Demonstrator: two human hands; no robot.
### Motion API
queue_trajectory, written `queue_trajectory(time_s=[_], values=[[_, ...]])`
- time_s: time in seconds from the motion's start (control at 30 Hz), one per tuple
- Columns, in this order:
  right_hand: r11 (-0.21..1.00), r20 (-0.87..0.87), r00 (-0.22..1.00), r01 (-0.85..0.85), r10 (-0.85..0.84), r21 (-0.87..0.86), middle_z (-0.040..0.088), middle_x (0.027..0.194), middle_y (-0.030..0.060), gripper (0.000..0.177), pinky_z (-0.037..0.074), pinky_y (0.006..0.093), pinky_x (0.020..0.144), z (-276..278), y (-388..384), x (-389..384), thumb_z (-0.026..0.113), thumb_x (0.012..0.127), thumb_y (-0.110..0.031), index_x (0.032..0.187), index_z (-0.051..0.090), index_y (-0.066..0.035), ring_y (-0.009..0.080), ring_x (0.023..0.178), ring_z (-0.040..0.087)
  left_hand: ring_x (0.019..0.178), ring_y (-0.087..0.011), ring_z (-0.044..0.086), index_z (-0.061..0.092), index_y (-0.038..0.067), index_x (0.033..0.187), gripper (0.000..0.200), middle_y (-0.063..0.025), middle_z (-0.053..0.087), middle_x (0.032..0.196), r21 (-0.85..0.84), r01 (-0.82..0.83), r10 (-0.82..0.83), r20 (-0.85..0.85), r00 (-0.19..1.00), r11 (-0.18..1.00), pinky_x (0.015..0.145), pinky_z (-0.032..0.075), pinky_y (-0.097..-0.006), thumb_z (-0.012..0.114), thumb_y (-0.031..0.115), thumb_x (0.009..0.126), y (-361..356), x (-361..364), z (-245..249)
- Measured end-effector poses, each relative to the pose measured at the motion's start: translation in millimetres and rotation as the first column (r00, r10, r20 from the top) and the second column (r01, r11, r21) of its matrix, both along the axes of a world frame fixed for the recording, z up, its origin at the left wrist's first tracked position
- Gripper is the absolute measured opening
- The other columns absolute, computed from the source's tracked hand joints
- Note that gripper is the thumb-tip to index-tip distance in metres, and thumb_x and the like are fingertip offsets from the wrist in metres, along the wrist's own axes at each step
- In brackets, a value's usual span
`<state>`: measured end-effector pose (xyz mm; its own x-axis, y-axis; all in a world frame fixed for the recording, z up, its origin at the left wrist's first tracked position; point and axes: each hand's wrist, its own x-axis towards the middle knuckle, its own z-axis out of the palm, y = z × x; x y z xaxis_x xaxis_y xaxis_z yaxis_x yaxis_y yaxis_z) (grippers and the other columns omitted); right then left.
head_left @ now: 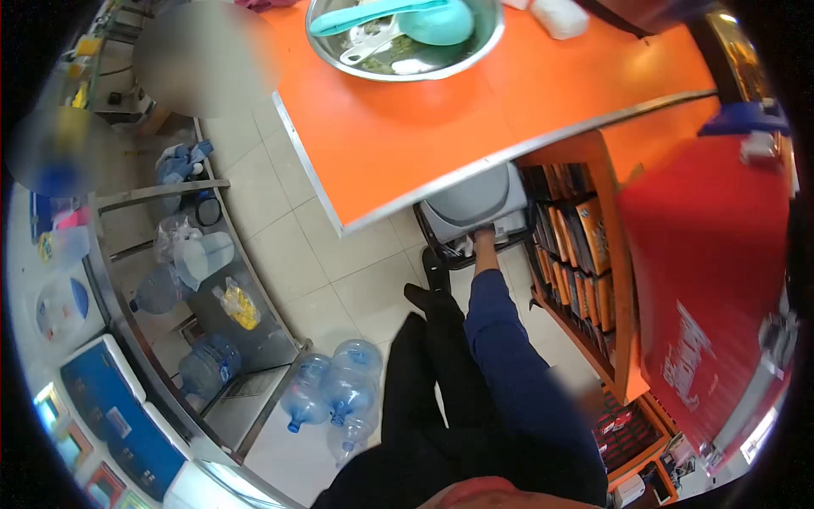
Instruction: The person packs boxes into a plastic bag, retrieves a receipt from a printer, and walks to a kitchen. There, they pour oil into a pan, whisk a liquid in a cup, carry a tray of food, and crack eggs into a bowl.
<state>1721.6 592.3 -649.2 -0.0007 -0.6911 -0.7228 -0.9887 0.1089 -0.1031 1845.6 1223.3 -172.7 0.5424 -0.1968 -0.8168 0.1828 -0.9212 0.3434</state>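
Table (398,144): metal-edged; floor (292,263) open alongside.
Grey item (471,199): below table, rounded, seemingly plastic.
Right hand (484,232): at item.
Both grips: cannot tell.

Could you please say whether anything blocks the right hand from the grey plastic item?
Nothing visible: the right hand, partly hidden, is at the near edge of the grey plastic item. The orange table overlaps its far side.

No text can be read with certainty. At four o'clock, white lettering (685,360) runs steeply along a red panel (721,254), too turned and blurred to make out; at eight o'clock, a pale label (119,422) on a blue panel (95,386) and markings on a clear water bottle (206,371) are too small to read.
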Motion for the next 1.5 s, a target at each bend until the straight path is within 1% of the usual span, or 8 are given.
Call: queue_trajectory(time_s=[0.17, 0.37, 0.77, 0.9, 1.13, 1.2, 1.33, 1.5], values=[[0.644, 0.642, 0.347, 0.701, -0.683, 0.307, 0.060, 0.116, 0.0139, 0.048, 0.049, 0.0360, 0.087, 131.4, 31.4, 5.5, 0.065, 0.079, -0.032, 0.121, 0.053, -0.012, 0.0247, 0.109, 0.055, 0.062, -0.0183, 0.059, 0.064, 0.001, 0.081, 0.025, -0.0089, 0.062, 0.068, 0.151, 0.007, 0.005, -0.079, 0.997, 0.988, 0.057, 0.044, -0.0351, 0.059, 0.024, 0.083, -66.5, 81.5, -17.5], [0.113, 0.581, -0.217, 0.871, -0.784, 0.477, 0.057, 0.115, 0.0092, 0.042, 0.049, 0.0360, 0.081, 273.7, 71.9, -13.6, 0.050, 0.090, -0.027, 0.132, 0.042, -0.022, 0.0244, 0.103, 0.055, 0.063, -0.0203, 0.060, 0.064, 0.000, 0.080, 0.024, -0.0101, 0.062, 0.068, 0.022, -0.066, 0.066, -0.002, 0.998, 0.998, 0.058, 0.045, -0.0367, 0.059, 0.024, 0.082, -196.7, 258.9, -40.3], [0.732, 0.615, 0.461, 0.611, -0.640, 0.303, 0.063, 0.091, 0.0121, 0.024, 0.051, 0.0375, 0.065, 435.6, -203.0, 462.5, 0.051, 0.088, -0.024, 0.107, 0.059, -0.012, 0.0240, 0.082, 0.061, 0.086, -0.0347, 0.058, 0.061, 0.005, 0.093, 0.019, -0.0177, 0.058, 0.087, 0.016, 0.442, -0.393, 0.488, 0.779, 0.897, 0.076, 0.047, -0.0436, 0.054, 0.018, 0.083, -365.5, 778.0, -38.5], [0.856, 0.665, 0.555, 0.435, -0.500, 0.280, 0.063, 0.090, 0.0117, 0.023, 0.051, 0.0378, 0.064, 453.7, -277.0, 579.9, 0.051, 0.087, -0.023, 0.105, 0.059, -0.011, 0.0242, 0.080, 0.061, 0.068, -0.0272, 0.065, 0.059, 0.000, 0.098, 0.024, -0.0167, 0.064, 0.078, -0.285, 0.422, -0.124, 0.686, 0.717, 0.861, 0.061, 0.053, -0.0386, 0.061, 0.012, 0.078, -554.3, 952.4, 48.2], [0.867, 0.433, 0.822, 0.138, -0.370, 0.479, 0.063, 0.089, 0.0111, 0.022, 0.051, 0.0384, 0.062, 398.7, -355.8, 747.2, 0.052, 0.087, -0.022, 0.103, 0.059, -0.010, 0.0243, 0.078, 0.062, 0.063, -0.0155, 0.064, 0.060, -0.002, 0.100, 0.021, -0.0104, 0.066, 0.081, -0.747, 0.024, 0.233, 0.236, 0.943, 0.664, 0.056, 0.053, -0.0282, 0.055, 0.002, 0.080, -755.4, 1125.5, 131.0], [0.842, 0.374, 0.877, 0.061, -0.302, 0.536, 0.063, 0.088, 0.0109, 0.021, 0.051, 0.0386, 0.062, 392.0, -400.2, 812.2, 0.052, 0.086, -0.022, 0.102, 0.059, -0.009, 0.0244, 0.077, 0.062, 0.068, -0.0145, 0.064, 0.060, -0.002, 0.099, 0.022, -0.0094, 0.066, 0.082, -0.686, 0.255, 0.254, 0.548, 0.797, 0.682, 0.062, 0.053, -0.0265, 0.057, -0.003, 0.077, -773.6, 1151.5, 134.8], [0.925, 0.797, 0.512, -0.015, -0.320, 0.381, 0.059, 0.068, 0.0082, 0.016, 0.047, 0.0314, 0.046, 314.9, -551.0, 1025.8, 0.051, 0.085, -0.017, 0.082, 0.060, -0.004, 0.0194, 0.055, 0.058, 0.080, -0.0148, 0.066, 0.059, 0.000, 0.104, 0.030, -0.0101, 0.066, 0.086, -0.835, -0.222, 0.491, 0.066, 0.869, 0.504, 0.067, 0.053, -0.0256, 0.064, -0.002, 0.075, -789.1, 1194.3, 140.4], [0.972, 0.852, 0.496, -0.059, -0.170, 0.229, 0.060, 0.085, 0.0065, 0.022, 0.050, 0.0341, 0.061, 534.7, -666.7, 1337.1, 0.052, 0.088, -0.024, 0.104, 0.057, -0.009, 0.0161, 0.074, 0.061, 0.059, -0.0151, 0.062, 0.059, 0.000, 0.106, 0.026, -0.0117, 0.064, 0.074, -0.806, -0.362, 0.614, 0.002, 0.789, 0.468, 0.053, 0.052, -0.0258, 0.065, 0.011, 0.082, -812.1, 1248.0, 138.6]])
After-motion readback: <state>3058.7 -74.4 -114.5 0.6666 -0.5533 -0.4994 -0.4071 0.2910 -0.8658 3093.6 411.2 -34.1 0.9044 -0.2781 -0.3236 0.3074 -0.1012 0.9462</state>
